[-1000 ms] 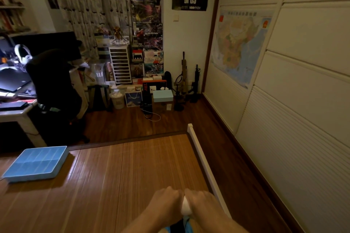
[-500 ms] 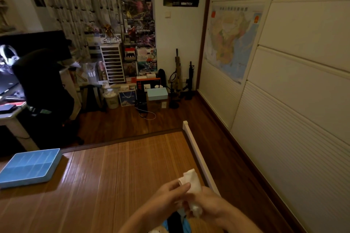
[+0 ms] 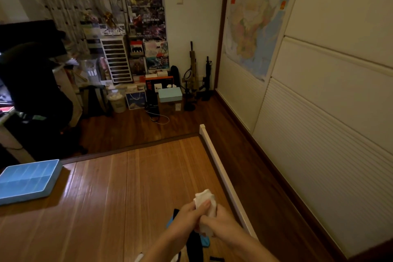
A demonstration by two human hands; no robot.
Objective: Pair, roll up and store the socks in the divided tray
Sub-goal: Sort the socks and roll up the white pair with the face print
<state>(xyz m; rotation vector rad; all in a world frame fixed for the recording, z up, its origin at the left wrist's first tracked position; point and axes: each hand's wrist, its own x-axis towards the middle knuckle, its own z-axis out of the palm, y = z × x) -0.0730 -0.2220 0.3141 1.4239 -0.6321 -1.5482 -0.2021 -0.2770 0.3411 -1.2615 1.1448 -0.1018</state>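
Observation:
A white sock bundle (image 3: 204, 198) is held between both my hands above the bamboo mat (image 3: 119, 193), near its right edge. My left hand (image 3: 188, 218) grips its left side with the thumb pressed on the fabric. My right hand (image 3: 220, 220) closes around its lower right part. Under my hands lie a black sock (image 3: 194, 244) and a blue sock (image 3: 205, 241), partly hidden by my arms. The blue divided tray (image 3: 27, 181) sits at the mat's far left, well away from my hands, and its compartments look bare.
A white rail (image 3: 221, 174) runs along the mat's right edge, with dark wooden floor (image 3: 265, 187) and a white panelled wall beyond it. A black chair (image 3: 36, 91) and a desk stand at the left. Boxes and shelves crowd the far wall.
My hands have lifted the white sock off the mat and brought it up between them. The view has shifted left and down slightly, so the tray sits lower left.

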